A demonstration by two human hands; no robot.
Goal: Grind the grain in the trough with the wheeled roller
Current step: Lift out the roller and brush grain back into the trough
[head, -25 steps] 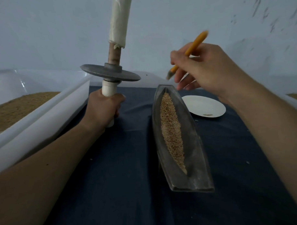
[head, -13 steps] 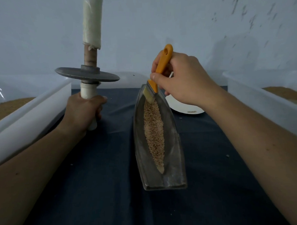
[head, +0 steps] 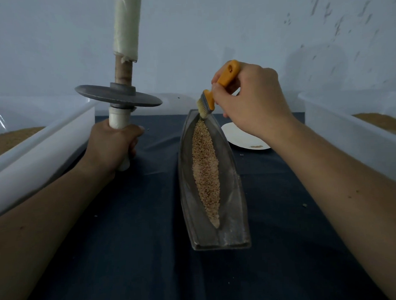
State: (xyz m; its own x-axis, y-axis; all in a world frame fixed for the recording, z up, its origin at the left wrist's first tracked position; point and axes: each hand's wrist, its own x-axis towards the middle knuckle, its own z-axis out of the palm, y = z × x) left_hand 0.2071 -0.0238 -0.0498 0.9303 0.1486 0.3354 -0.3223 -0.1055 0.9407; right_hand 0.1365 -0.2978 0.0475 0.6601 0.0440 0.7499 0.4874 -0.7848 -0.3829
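A long grey boat-shaped trough (head: pixel 233 193) lies lengthwise on the dark cloth, with a narrow strip of tan grain (head: pixel 205 169) along its groove. My left hand (head: pixel 112 146) grips the lower white handle of the wheeled roller (head: pixel 119 97), held upright to the left of the trough with its grey metal disc level. My right hand (head: pixel 249 103) pinches an orange-handled brush (head: pixel 215 93). Its pale bristles touch the far tip of the trough, at the top end of the grain.
A white tub (head: pixel 46 150) holding brown grain stands along the left, and another white tub (head: pixel 353 133) along the right. A white plate (head: pixel 241 139) with a few crumbs sits behind my right wrist. A pale wall rises behind.
My right hand swung the brush down from the air until its bristles met the trough's far tip. The roller stayed upright in my left hand.
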